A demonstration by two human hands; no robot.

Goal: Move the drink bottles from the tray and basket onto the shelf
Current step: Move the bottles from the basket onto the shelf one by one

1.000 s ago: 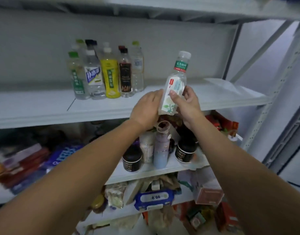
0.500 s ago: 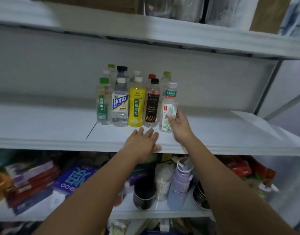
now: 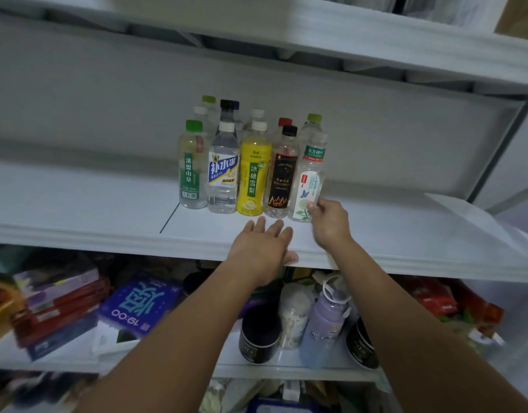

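On the shelf (image 3: 78,207) in front of you, five bottles stand upright in a front row, touching side by side. From the left they are the green-label bottle (image 3: 192,174), the blue-label bottle (image 3: 223,177), the yellow bottle (image 3: 254,183), the black-label bottle (image 3: 282,183) and, at the right end, the clear bottle (image 3: 310,174). A back row (image 3: 313,120) stands at 12 o'clock behind them, showing little more than caps.

Your left hand (image 3: 261,248) lies released, palm down on the shelf's front edge. Its fingers are straight and point to 12 o'clock at the yellow and black-label bottles, near them but apart. The thumb hooks over the lip.

Your right hand (image 3: 331,225), just at 3 o'clock of the left, is grasping the clear bottle low down, thumb and fingers pinching near its base from 5 o'clock. You cannot tell whether the base bears fully on the shelf.

On the lower shelf at 6 o'clock, left to right, lie stacked boxes (image 3: 57,308), a blue pack (image 3: 137,302), a black jar (image 3: 258,338) and a purple flask (image 3: 322,329).
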